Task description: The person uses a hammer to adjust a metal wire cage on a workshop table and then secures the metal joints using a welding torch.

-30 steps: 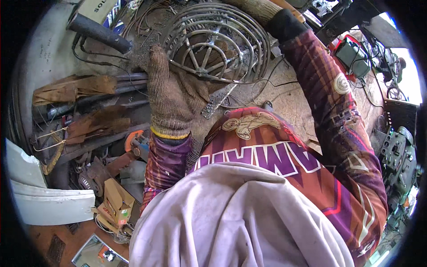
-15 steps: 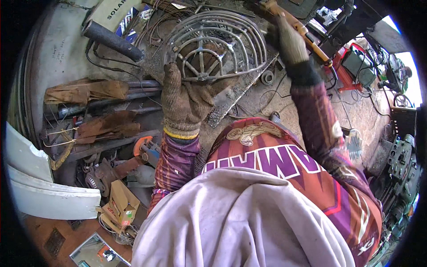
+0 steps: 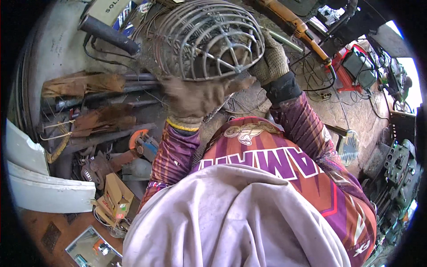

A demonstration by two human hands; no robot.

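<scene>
A domed cage of welded grey metal rods is tilted in front of me, its ribs meeting at a welded joint near my side. My right hand, in a pale dotted knit glove, is closed round the cage's right edge. Beneath the near rim is my left hand, in a brown knit glove with a yellow cuff edge. It is smeared by motion, with one finger stretching right under the rim. Its grip cannot be made out.
An orange power tool with a cable lies beyond my right hand. A dark cylinder is at the far left. Cloth-wrapped metal bars lie on the left, near an angle grinder and a cardboard box. A red-framed machine stands right.
The right hand has come from the orange tool to the cage's right edge and closed on it. The cage has turned and tilted, and my left hand has shifted along its near rim.
</scene>
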